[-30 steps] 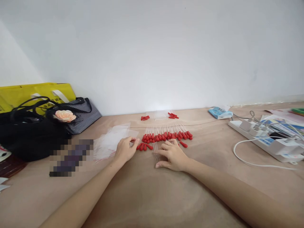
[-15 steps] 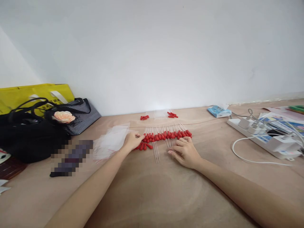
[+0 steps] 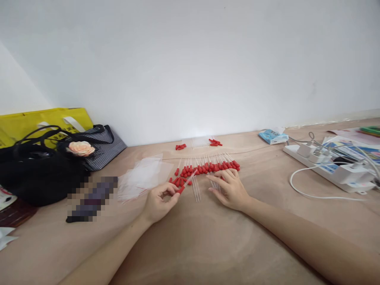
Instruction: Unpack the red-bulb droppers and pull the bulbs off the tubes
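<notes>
Dropper (image 3: pixel 187 182): pinched at its red end by the left hand (image 3: pixel 160 202), above the table (image 3: pixel 184 249). Long axis slants away and rightward, tube toward the row of droppers (image 3: pixel 215 168). Right hand (image 3: pixel 231 192), farther off: thumb and fingers parted around clear tubes (image 3: pixel 212 183); contact unclear.

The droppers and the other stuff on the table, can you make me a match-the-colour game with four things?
Things:
1. Dropper bulbs
2. Tissue pack
3. Tote bag with white handles
4. Rose decoration

Colours:
A. Yellow
B. Peach
C. Red
D. Mostly light blue

Right pairs: 1-C, 2-D, 3-A, 4-B.
</notes>
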{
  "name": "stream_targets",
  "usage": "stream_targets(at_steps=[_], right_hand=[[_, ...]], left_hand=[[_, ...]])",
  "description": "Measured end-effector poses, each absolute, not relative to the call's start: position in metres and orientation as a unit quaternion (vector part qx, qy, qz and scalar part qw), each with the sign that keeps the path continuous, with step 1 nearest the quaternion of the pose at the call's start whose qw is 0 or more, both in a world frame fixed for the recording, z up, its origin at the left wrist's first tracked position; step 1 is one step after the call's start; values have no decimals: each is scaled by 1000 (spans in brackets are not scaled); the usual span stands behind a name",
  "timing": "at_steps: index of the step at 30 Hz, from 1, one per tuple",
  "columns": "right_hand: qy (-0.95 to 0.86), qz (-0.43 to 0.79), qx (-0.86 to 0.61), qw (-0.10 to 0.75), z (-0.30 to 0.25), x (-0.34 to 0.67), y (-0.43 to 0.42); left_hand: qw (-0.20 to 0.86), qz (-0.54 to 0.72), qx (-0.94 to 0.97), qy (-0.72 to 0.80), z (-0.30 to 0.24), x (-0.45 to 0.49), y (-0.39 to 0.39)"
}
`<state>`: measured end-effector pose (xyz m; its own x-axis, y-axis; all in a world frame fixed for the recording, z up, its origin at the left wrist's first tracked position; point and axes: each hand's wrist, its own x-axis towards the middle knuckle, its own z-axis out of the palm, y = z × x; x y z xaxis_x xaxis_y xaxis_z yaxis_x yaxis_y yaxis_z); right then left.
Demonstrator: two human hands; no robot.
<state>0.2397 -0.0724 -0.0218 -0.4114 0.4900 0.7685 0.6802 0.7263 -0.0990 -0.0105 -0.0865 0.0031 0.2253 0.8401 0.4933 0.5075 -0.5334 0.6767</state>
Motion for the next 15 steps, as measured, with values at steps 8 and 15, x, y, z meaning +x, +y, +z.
stream_targets(at_steps=[8,15], right_hand=[[-886,-129,-258,363,-21,230,-77],[-885,-128,-261,364,-20,225,-81]], left_hand=[[138,373,863,312,-1,10,-94],[58,328,873,356,-3,11,-93]])
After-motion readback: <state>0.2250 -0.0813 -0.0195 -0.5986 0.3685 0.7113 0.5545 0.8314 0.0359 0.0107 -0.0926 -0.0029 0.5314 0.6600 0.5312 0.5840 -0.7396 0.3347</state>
